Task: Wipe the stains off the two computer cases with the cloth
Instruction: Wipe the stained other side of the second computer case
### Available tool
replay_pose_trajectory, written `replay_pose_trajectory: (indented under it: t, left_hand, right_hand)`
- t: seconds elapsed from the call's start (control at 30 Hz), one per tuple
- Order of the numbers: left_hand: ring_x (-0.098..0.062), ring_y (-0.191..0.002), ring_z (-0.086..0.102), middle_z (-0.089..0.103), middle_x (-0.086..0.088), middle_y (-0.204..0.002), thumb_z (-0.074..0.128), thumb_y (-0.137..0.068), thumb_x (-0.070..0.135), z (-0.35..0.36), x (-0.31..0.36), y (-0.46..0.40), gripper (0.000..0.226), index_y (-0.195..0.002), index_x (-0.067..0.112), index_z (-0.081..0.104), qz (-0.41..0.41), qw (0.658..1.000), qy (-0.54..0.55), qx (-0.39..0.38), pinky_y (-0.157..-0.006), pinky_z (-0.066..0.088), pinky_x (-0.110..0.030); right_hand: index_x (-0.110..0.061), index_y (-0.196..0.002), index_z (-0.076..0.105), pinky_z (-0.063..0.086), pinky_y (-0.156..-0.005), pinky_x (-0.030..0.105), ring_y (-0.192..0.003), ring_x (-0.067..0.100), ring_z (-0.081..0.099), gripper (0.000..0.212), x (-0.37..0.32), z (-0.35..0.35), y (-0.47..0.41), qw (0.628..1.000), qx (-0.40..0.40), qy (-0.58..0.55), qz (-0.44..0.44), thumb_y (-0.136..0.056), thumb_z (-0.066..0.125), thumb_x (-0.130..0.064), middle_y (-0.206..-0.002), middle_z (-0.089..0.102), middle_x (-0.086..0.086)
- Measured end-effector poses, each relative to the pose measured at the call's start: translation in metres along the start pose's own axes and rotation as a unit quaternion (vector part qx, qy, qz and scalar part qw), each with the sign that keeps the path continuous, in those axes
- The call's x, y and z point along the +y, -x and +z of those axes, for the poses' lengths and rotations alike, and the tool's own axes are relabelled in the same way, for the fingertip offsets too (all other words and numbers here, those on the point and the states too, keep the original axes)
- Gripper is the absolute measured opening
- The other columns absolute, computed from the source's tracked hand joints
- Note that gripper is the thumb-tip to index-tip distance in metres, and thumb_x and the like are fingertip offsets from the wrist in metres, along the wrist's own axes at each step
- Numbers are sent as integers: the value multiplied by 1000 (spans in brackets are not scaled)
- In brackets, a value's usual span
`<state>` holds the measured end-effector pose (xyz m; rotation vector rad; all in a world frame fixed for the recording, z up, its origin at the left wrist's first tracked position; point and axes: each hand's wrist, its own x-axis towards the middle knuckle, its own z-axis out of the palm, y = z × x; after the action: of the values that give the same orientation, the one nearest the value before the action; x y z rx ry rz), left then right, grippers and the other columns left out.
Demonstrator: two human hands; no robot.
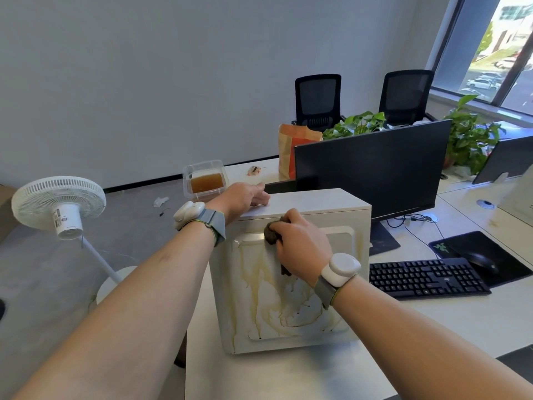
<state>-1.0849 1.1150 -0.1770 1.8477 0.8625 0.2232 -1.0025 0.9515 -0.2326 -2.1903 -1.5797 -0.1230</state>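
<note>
A white computer case (340, 206) stands on the desk in front of me, its near side panel streaked with yellow-brown stains (277, 307). My right hand (300, 243) grips a dark wadded cloth (271, 232) and presses it against the upper part of that panel. My left hand (245, 197) rests on the case's top left edge, fingers curled over the far side. At the far right edge, a pale object (519, 194) may be a second case; I cannot tell.
A black monitor (372, 171) stands just behind the case. A black keyboard (427, 278), mouse (481, 259) and mouse pad lie to the right. A clear tub of brown liquid (206, 180) and a paper bag (291, 148) sit behind. A white fan (59, 203) stands on the floor at left.
</note>
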Motion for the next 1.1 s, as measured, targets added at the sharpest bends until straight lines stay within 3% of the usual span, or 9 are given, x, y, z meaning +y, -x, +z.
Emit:
replay_pose_trajectory:
  t: [0.1, 0.23, 0.3, 0.37, 0.43, 0.57, 0.67, 0.93, 1.1]
  left_hand:
    - [-21, -125, 61, 69, -11, -129, 39, -111, 32, -1, -1, 1, 46, -129, 0, 67, 0, 1000, 0, -11, -103, 36, -28]
    - [-23, -98, 61, 70, -14, -107, 54, -99, -8, -12, -12, -15, 23, -110, -7, 74, 13, 999, -33, -27, -103, 50, -46]
    - [-21, -97, 64, 73, -10, -105, 60, -99, 7, -8, -9, -14, 19, -109, -1, 74, 11, 999, -7, -37, -96, 51, -44]
    - [-18, -114, 63, 71, -2, -120, 56, -102, 43, -4, -2, -1, 44, -120, 8, 73, 8, 999, -21, -25, -99, 39, -33]
    - [-15, -121, 58, 69, 1, -128, 45, -102, 61, -5, -1, 1, 62, -125, 10, 72, -24, 999, -10, -33, -100, 29, -32]
    - [-16, -129, 54, 67, 0, -135, 39, -100, 69, -4, 5, 6, 71, -124, 11, 73, -30, 999, -34, -30, -103, 24, -34]
    - [-16, -128, 52, 65, 0, -136, 39, -101, 67, -3, 7, 6, 70, -127, 11, 72, -30, 997, -52, -39, -102, 22, -33]
    - [-14, -121, 55, 65, -1, -135, 47, -103, 57, -3, 6, 6, 60, -125, 8, 73, -4, 997, -75, -36, -99, 28, -29]
    - [-17, -124, 52, 61, 0, -138, 42, -104, 57, -4, 5, 6, 59, -127, 12, 72, -2, 993, -103, -49, -99, 27, -31]
  right_hand:
    - [-25, -114, 70, 54, -64, 36, -85, 25, 57, 25, -4, 2, 0, 1000, 6, -4, -6, -93, 56, -21, -115, 50, 1]
    - [-24, -107, 70, 47, -60, 31, -79, 26, 55, 19, -14, 4, -2, 999, -23, 17, -16, -94, 55, -22, -107, 49, 1]
    - [-23, -107, 68, 51, -57, 34, -79, 27, 56, 19, -21, 7, -4, 999, 15, 7, -43, -92, 57, -21, -105, 52, 4]
    - [-23, -117, 66, 51, -55, 35, -85, 28, 57, 27, -29, 16, -4, 996, 32, 0, -86, -91, 59, -21, -109, 55, 6]
    - [-23, -130, 61, 47, -52, 32, -91, 28, 55, 40, -34, 26, -5, 989, 30, 37, -141, -91, 60, -19, -115, 57, 7]
    - [-23, -135, 59, 33, -50, 30, -89, 29, 54, 47, -38, 33, -11, 977, 23, 130, -166, -89, 54, -15, -120, 57, 6]
    - [-23, -129, 63, 34, -50, 31, -87, 31, 54, 44, -35, 31, -10, 978, 15, 142, -155, -86, 54, -15, -115, 58, 6]
    - [-34, -111, 75, 54, -55, 37, -89, 29, 59, 28, 31, 4, 14, 995, 45, 87, 7, -89, 57, -35, -111, 60, 0]
    - [-34, -99, 78, 54, -68, 37, -83, 31, 61, 25, 76, -17, 26, 976, 100, 43, 188, -89, 57, -25, -114, 60, -2]
